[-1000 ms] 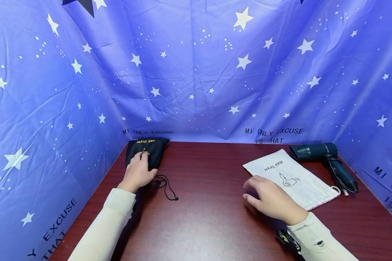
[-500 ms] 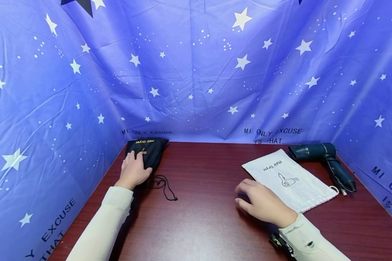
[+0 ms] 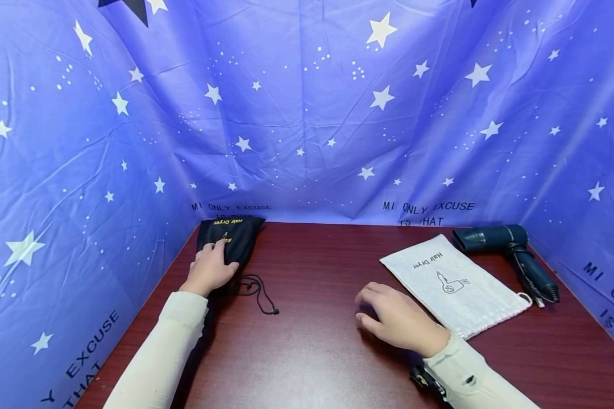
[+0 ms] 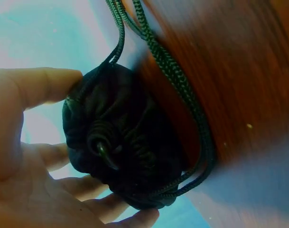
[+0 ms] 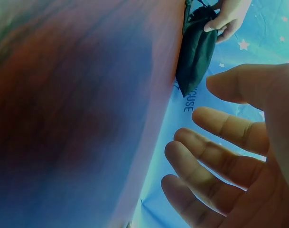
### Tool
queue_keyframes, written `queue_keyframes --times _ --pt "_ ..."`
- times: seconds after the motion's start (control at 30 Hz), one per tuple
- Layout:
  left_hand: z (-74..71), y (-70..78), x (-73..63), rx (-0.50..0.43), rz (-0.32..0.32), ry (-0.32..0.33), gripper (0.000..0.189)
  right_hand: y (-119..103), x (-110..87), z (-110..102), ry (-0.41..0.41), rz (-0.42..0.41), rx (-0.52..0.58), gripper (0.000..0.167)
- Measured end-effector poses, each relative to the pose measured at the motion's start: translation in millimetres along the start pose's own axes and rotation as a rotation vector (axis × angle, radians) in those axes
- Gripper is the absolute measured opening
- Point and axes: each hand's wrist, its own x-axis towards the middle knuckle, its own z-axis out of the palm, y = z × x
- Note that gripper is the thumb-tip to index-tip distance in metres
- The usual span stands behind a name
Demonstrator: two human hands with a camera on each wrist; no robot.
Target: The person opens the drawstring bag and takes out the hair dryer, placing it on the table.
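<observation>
A black drawstring pouch printed "Hair Dryer" in yellow lies at the far left of the table, bulging and gathered at its mouth. My left hand grips it from above, thumb on one side and fingers on the other. In the left wrist view, the puckered end of the pouch faces the camera and its cord loops beside it. My right hand is over the table left of a white drawstring bag, holding nothing. Its fingers are spread and loosely bent in the right wrist view.
A dark hair dryer with a folded cord lies at the right, beyond the white bag. Blue star-printed cloth walls the reddish-brown table at the back and both sides. The pouch's cord end trails toward the middle.
My right hand has moved left, off the edge of the white bag. My left hand has shifted slightly left on the black pouch, which stays in place.
</observation>
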Motion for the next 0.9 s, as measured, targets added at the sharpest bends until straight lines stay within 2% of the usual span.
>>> queue_keyframes --times 0.9 --pt "3.1 4.3 -3.8 0.046 0.029 0.012 0.071 -4.0 4.7 5.8 -0.009 -0.024 0.036 0.015"
